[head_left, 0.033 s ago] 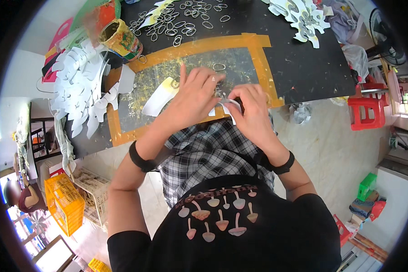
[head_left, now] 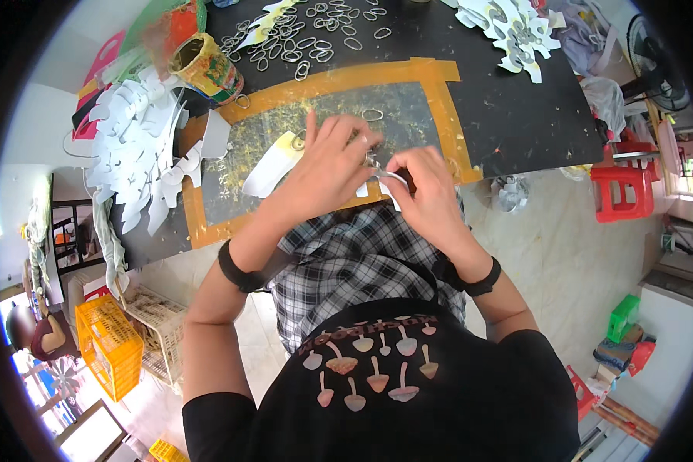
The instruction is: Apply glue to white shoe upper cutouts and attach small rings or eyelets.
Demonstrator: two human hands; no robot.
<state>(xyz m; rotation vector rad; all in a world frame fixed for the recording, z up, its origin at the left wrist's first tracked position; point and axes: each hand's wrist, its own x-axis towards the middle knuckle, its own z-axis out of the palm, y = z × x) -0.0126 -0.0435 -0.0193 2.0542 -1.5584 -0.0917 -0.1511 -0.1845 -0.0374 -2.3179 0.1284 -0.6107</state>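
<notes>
Over the near edge of the work mat, my two hands meet at a small white strip (head_left: 393,178). My right hand (head_left: 426,182) pinches the strip between thumb and fingertips. My left hand (head_left: 328,168) is closed at the strip's other end, its fingers curled; a small silvery glint shows there, perhaps a metal ring, mostly hidden. Beside my left hand lies a larger white curved piece (head_left: 271,164) with a yellowish end and a ring at its tip. One loose metal ring (head_left: 372,115) rests on the mat beyond my fingers.
Many metal rings (head_left: 292,42) are scattered at the back of the black table (head_left: 516,123). White cut pieces (head_left: 135,142) are heaped at left beside a glue-stained can (head_left: 212,73); more pieces (head_left: 512,35) lie at far right. Orange tape (head_left: 331,78) borders the mat. A red stool (head_left: 622,189) stands at right.
My right fingertips have shifted slightly, and the white strip has tilted a little between the hands. My left hand stays almost in place.
</notes>
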